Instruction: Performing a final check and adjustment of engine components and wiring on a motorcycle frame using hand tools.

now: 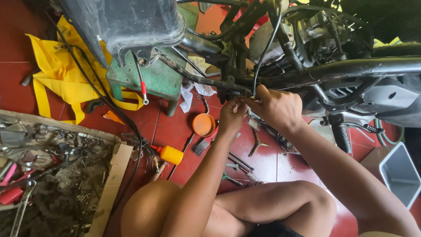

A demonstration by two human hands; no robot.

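Left hand: the left hand (231, 115) is raised to the underside of the dark metal motorcycle frame tube (351, 69), fingers curled in and bunched at a small part there — what they grip is too small to tell.
Right hand: the right hand (274, 107) sits just beside the left, knuckles up, fingers folded around the same spot under the frame; thumb and forefinger look pressed together, the pinched piece hidden.
Work spot: both hands meet where a thin black cable (263, 52) comes down to the frame, below the grimy engine block (320, 35).
Floor below hands: a round orange plastic cup (204, 124) lies on the red floor tiles (17, 83), near a flat paintbrush (202, 145) and loose pliers (256, 144).
Further left: a small yellow squeeze bottle with an orange cap (169, 154) lies on its side — beyond it a green metal stool (151, 77) stands beside a crumpled yellow cloth (66, 72).
Far left: a shallow wooden tray of dirty tools and bolts (115, 175).
Far right: a grey plastic bin (401, 173).
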